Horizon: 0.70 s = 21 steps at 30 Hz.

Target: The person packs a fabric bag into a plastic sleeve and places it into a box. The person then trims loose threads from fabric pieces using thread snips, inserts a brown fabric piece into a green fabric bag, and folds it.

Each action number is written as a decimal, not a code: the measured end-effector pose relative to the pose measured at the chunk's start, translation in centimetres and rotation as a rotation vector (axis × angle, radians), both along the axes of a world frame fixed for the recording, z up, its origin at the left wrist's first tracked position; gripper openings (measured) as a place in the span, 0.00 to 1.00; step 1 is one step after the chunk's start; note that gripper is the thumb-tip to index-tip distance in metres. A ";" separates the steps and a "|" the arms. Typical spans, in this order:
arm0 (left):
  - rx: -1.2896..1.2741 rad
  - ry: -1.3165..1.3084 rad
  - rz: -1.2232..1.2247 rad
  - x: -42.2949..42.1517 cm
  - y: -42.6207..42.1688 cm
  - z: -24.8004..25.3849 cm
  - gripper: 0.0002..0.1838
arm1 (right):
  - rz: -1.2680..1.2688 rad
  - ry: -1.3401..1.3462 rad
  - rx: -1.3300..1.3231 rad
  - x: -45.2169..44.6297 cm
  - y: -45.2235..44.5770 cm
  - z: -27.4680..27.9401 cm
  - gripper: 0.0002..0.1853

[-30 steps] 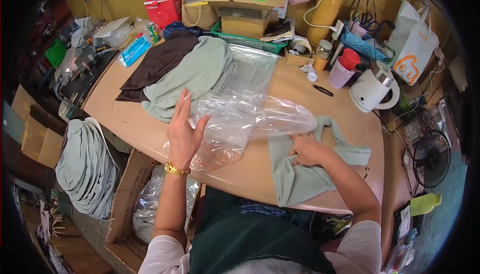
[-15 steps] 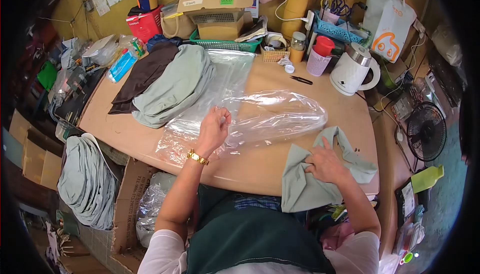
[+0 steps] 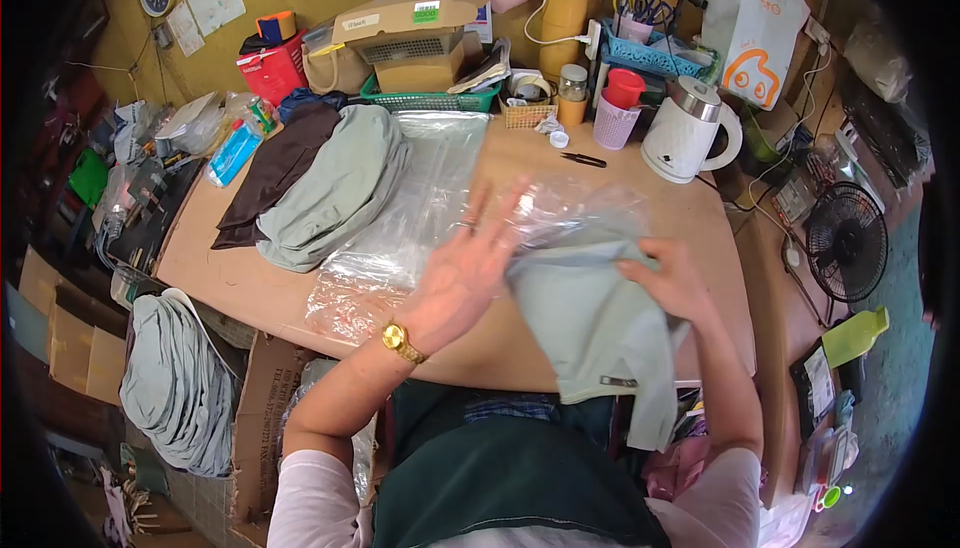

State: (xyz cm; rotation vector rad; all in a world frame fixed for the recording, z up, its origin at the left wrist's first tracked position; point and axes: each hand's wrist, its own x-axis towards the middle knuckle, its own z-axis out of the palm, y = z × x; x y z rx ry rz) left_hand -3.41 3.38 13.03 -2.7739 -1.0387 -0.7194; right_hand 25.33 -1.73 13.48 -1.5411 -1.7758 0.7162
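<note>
A grey-green cloth piece [image 3: 590, 318] with a short zipper [image 3: 618, 381] near its lower edge lies on the table and hangs over the front edge. My right hand [image 3: 675, 273] pinches its upper right corner between thumb and fingers. At its upper left, my left hand [image 3: 465, 273] has its fingers stretched out, smeared by motion; whether it touches the cloth is unclear. Just behind the cloth, a crumpled clear plastic bag [image 3: 570, 208] is partly covered. Flat clear plastic bags [image 3: 440, 163] are spread to the left of it.
Folded grey-green cloth [image 3: 340, 188] lies on dark brown cloth [image 3: 270, 173] at the left. Black thread snips [image 3: 584, 160], a pink cup [image 3: 614, 126] and a white kettle [image 3: 690, 133] stand or lie toward the back right. More cloth [image 3: 175, 388] is stacked left of the table.
The cloth has been spread out and shifted left, its zipper now showing. My left hand has moved right and opened; my right hand has gone up to the cloth's corner.
</note>
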 end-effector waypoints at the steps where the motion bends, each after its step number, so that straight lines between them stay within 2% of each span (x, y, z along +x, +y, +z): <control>1: 0.020 0.025 -0.085 0.7 -0.6 0.6 0.36 | 0.043 -0.041 -0.025 -0.8 1.5 -1.0 0.12; 3: 0.020 0.093 -0.176 1.8 -1.9 0.9 0.35 | 0.085 -0.078 -0.047 -1.7 5.3 -5.9 0.13; 5: 0.017 0.163 -0.266 2.0 -3.2 0.4 0.35 | -0.080 0.879 -0.171 -2.4 8.8 -11.9 0.19; 6: -0.068 0.249 -0.297 2.0 -3.7 -0.1 0.35 | -0.080 0.880 -0.170 -3.2 8.9 -11.2 0.19; 7: -0.153 0.332 -0.327 2.0 -4.2 -0.8 0.36 | -0.076 1.057 -0.167 -4.5 8.9 -9.7 0.22; 8: -0.005 0.357 -0.342 1.6 -4.5 -1.9 0.37 | -0.072 1.235 -0.163 -5.4 9.1 -8.8 0.24; 9: -0.005 0.359 -0.343 1.5 -5.0 -2.5 0.37 | -0.073 1.238 -0.162 -6.0 9.5 -8.7 0.24; 11: -0.128 0.293 -0.427 1.2 -5.7 -3.4 0.38 | -0.323 1.485 -0.105 -6.8 10.6 -8.8 0.25; 12: -0.097 0.190 -0.445 1.1 -6.0 -4.7 0.40 | -0.423 1.465 -0.069 -6.3 11.4 -8.6 0.23; 14: -0.172 0.128 -0.429 0.7 -7.0 -3.4 0.42 | -0.659 1.102 0.074 -5.4 9.7 -4.7 0.18; 15: -0.246 0.060 -0.415 0.6 -7.3 -2.6 0.44 | -0.655 1.102 0.077 -3.9 9.9 -4.7 0.18; 16: -0.277 -0.081 -0.427 0.5 -7.4 -2.2 0.47 | -0.676 0.409 0.383 -2.1 10.0 -4.8 0.16; 17: -0.281 -0.090 -0.426 0.7 -7.5 -1.7 0.47 | -0.632 -0.303 0.642 -0.9 10.0 -5.1 0.13; 18: -0.300 -0.124 -0.310 1.1 -7.6 -1.0 0.46 | -0.629 -0.311 0.632 -2.2 8.9 -4.0 0.13; 19: -0.317 -0.152 -0.197 1.4 -7.4 -0.5 0.45 | -0.620 -0.603 0.706 -4.7 6.7 -1.8 0.15; 21: -0.330 -0.206 -0.180 2.0 -6.2 -1.2 0.45 | -0.447 -0.810 0.771 -7.2 4.8 -1.8 0.14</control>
